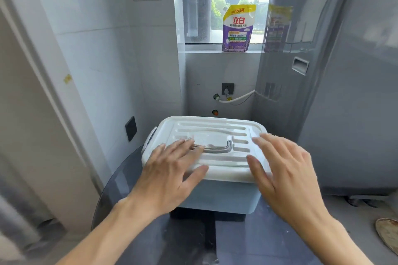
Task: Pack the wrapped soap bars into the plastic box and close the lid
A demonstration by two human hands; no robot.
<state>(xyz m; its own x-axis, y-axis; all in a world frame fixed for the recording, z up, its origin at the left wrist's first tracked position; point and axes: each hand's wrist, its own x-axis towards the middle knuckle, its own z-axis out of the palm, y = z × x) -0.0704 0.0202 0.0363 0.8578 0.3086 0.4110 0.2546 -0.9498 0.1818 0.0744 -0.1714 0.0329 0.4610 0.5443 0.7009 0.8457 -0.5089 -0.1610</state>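
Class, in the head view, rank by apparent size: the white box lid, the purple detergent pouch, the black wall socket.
1. White ribbed plastic box lid, though nearness inflates it.
2. Purple and yellow detergent pouch.
3. Black square wall socket.

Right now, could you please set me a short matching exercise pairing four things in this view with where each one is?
Things:
1. white lid
2. detergent pouch
3. left hand
4. washing machine

Places:
A. standing on the window sill
B. on top of the plastic box
C. to the right of the box
D. spread flat on the lid's near left part

Pairs: 1-B, 2-A, 3-D, 4-C
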